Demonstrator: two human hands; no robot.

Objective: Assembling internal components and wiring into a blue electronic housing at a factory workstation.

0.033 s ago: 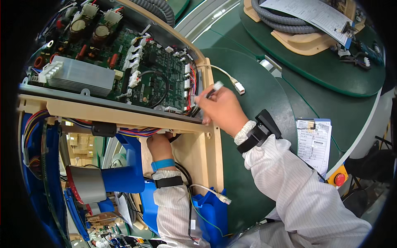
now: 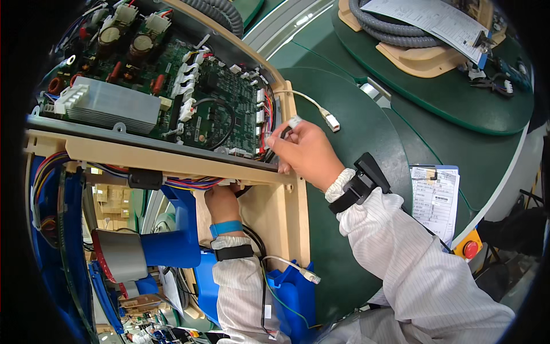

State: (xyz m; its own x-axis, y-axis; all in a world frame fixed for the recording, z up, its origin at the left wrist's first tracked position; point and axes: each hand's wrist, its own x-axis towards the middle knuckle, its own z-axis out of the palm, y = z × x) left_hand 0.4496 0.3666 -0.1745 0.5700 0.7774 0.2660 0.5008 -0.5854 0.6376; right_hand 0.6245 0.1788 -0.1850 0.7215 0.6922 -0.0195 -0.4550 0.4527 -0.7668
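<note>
My right hand [image 2: 308, 150] is closed in a pinch on a black cable [image 2: 285, 132] at the right end of the metal housing. A white connector [image 2: 294, 121] pokes up over its fingers. Below the wooden frame [image 2: 143, 156] my left hand [image 2: 222, 204] reaches up; its fingers are hidden behind the frame and a bundle of coloured wires [image 2: 197, 182]. Inside the housing lies a green circuit board [image 2: 229, 97] with white plugs along its right edge and a looped black cable [image 2: 232, 123]. A finned aluminium heat sink [image 2: 114, 106] sits toward its left.
A white cable with a plug [image 2: 332, 121] hangs over the frame's right side, and another white plug [image 2: 310, 276] dangles lower. A clipboard with a form [image 2: 433, 200] and a red button [image 2: 470, 249] are at the right. A grey corrugated hose [image 2: 395, 35] lies at the far right.
My right hand has turned slightly and drawn the white connector left and down, closer to its fingers. My left hand has shifted only a little under the frame.
</note>
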